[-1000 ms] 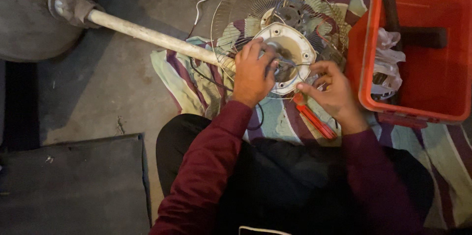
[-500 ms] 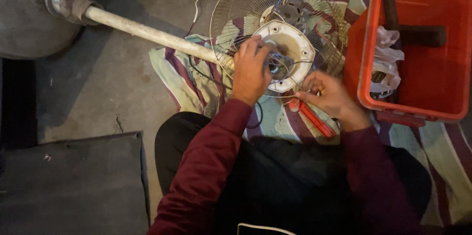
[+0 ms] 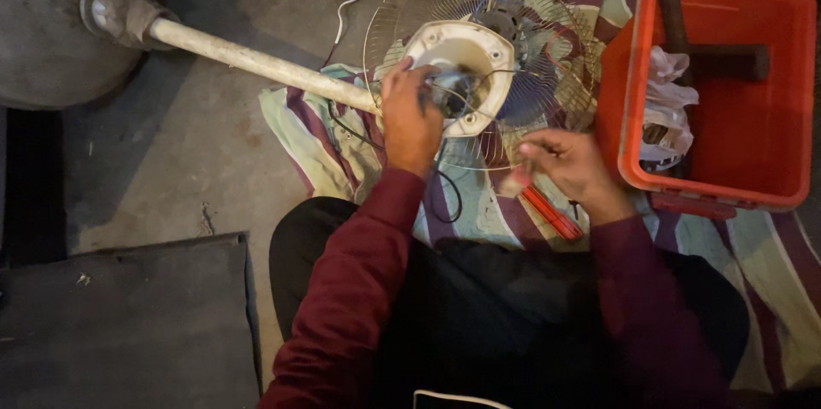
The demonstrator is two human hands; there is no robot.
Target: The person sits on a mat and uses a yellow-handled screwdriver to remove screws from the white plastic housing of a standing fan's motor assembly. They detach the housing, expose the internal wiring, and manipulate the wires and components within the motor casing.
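Here we grip the dark motor (image 3: 451, 91) at the centre of the white fan housing (image 3: 462, 62), upper middle of the frame, our left hand (image 3: 410, 122) clamped around it. Our right hand (image 3: 569, 165) pinches a red-handled screwdriver (image 3: 547, 208) just below the wire guard (image 3: 522, 41). The thin wires (image 3: 436, 178) could snag or tear if we twist the motor too hard (they trail loosely). The red crate (image 3: 770, 178), right of frame, holds a crumpled white bag (image 3: 667, 101) and a dark hammer-like tool (image 3: 710, 58).
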